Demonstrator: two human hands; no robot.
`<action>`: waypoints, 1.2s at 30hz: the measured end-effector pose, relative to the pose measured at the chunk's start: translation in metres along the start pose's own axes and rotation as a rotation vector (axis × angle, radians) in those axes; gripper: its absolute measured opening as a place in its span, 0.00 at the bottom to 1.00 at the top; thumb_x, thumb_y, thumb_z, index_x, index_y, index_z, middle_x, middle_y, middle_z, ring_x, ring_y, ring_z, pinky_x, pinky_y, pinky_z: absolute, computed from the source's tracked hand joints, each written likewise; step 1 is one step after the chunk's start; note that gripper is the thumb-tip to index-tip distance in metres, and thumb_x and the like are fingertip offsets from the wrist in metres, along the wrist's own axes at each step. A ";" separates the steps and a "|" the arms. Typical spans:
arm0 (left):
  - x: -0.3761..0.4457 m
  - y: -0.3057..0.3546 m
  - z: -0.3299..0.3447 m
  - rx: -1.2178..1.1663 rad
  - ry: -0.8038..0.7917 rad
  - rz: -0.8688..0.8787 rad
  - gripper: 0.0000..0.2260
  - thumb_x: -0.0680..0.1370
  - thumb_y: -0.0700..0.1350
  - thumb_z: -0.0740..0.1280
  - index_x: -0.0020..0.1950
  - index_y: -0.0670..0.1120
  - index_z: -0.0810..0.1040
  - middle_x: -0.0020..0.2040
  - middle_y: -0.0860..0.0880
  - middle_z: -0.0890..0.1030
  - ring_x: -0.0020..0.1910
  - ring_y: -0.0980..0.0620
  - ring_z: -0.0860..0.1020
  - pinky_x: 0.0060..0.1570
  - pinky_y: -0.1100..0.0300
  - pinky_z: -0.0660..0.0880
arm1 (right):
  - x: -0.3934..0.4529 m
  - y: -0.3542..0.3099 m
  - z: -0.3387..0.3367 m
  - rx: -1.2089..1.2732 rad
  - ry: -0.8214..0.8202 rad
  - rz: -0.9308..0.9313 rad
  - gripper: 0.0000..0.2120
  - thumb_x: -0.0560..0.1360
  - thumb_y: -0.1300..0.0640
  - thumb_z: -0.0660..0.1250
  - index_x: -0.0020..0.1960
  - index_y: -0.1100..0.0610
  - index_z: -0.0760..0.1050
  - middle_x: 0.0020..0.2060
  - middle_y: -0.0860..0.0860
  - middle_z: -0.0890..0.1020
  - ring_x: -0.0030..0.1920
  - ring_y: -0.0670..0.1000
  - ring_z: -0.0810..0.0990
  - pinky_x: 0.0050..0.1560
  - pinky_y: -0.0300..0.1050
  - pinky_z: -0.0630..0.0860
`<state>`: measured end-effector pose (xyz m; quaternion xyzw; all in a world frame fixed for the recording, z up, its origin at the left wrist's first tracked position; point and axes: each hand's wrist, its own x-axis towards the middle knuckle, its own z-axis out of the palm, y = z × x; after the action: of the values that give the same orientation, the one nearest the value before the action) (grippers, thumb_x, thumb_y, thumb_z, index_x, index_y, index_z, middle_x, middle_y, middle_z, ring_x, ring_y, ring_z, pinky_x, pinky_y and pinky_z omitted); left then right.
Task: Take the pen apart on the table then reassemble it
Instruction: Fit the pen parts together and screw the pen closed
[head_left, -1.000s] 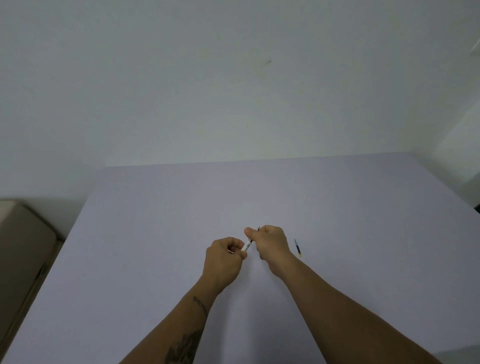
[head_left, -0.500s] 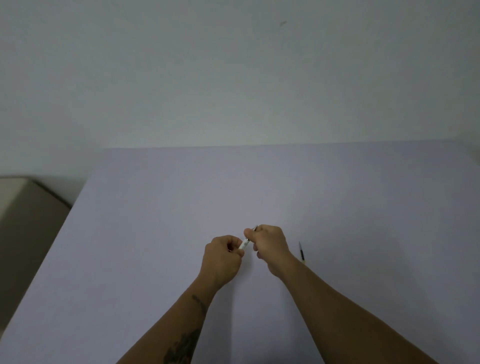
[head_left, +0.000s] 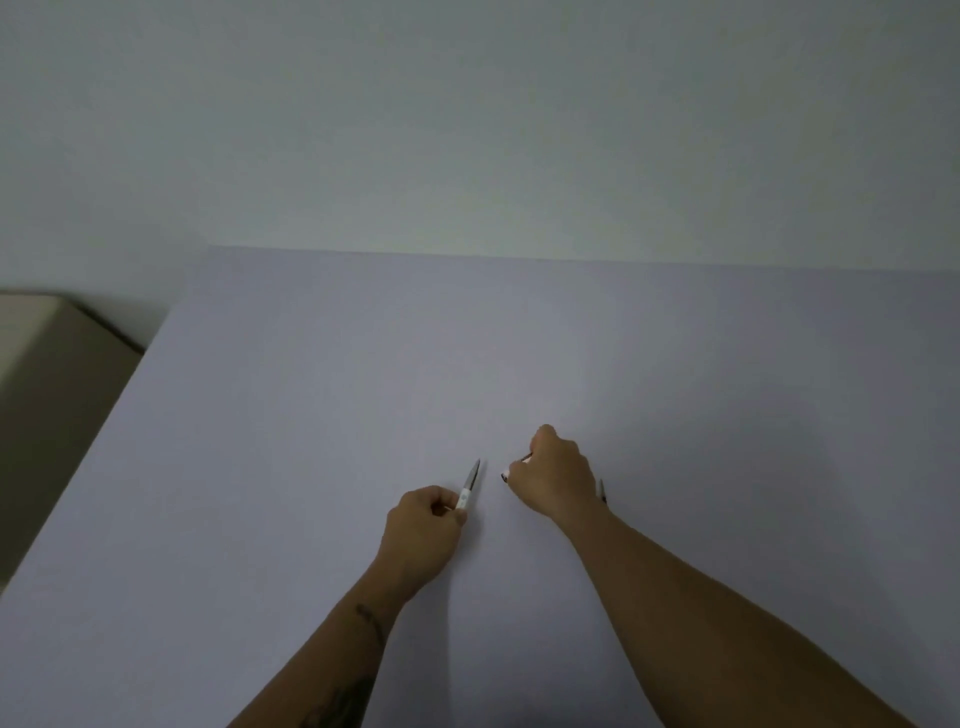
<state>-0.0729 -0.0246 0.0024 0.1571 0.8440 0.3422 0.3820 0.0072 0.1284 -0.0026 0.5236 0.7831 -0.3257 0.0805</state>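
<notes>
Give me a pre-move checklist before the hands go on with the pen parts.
1. Left hand has a firm hold on the pen front section: ok, tip pointing away from the person.
2. Right hand holds the other pen piece: ok, though mostly hidden in the fist.
3. The two pieces are fully apart: ok, clear gap between the hands.
4. Loose thin part lies on the table beside the right wrist: ok, partly hidden.
5. Any spring or small bits accounted for: cannot tell.
</notes>
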 end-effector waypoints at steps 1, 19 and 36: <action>-0.001 -0.002 0.000 -0.005 -0.007 -0.001 0.06 0.77 0.44 0.67 0.41 0.49 0.81 0.37 0.51 0.80 0.35 0.54 0.76 0.35 0.62 0.71 | 0.000 -0.001 0.001 -0.008 -0.001 -0.004 0.17 0.74 0.54 0.65 0.60 0.60 0.70 0.56 0.57 0.79 0.54 0.60 0.80 0.45 0.46 0.73; -0.010 -0.030 -0.014 -0.098 -0.037 -0.005 0.06 0.75 0.42 0.68 0.39 0.49 0.82 0.34 0.52 0.80 0.35 0.52 0.76 0.38 0.57 0.75 | -0.023 -0.002 0.017 -0.047 -0.035 -0.018 0.14 0.70 0.61 0.63 0.56 0.58 0.70 0.49 0.55 0.77 0.45 0.55 0.77 0.39 0.45 0.71; -0.016 -0.028 -0.029 -0.113 -0.106 0.119 0.04 0.72 0.39 0.70 0.40 0.47 0.83 0.30 0.53 0.76 0.32 0.51 0.73 0.39 0.55 0.73 | -0.063 -0.033 -0.026 0.963 0.079 0.020 0.07 0.73 0.67 0.68 0.44 0.57 0.81 0.36 0.56 0.84 0.36 0.49 0.82 0.31 0.36 0.73</action>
<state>-0.0845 -0.0662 0.0055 0.2032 0.7911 0.4025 0.4134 0.0119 0.0877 0.0609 0.5207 0.5408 -0.6303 -0.1977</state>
